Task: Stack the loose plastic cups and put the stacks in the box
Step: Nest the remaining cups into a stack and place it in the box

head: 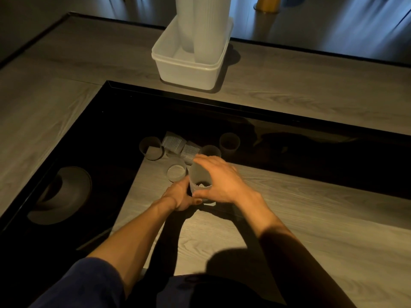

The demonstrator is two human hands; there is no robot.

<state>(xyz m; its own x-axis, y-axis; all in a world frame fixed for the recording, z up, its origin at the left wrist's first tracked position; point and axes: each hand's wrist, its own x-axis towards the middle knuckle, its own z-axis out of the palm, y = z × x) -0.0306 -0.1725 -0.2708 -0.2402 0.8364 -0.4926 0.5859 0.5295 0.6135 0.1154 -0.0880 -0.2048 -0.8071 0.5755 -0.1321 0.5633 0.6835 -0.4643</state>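
Between the left grip and right grip, both curled round it, a cup is held low over the bench. Just beyond the grips lie loose cups, some upright, some tipped. Well beyond them sits the box, with tall stacks standing inside.

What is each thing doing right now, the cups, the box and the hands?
box, open, no lid
tall stacks, standing upright in the box
held cup, tilted, between both hands
left hand, grips the held cup
right hand, curled over the held cup
ribbed cups, two lying on their sides
other loose cups, upright, not stacked
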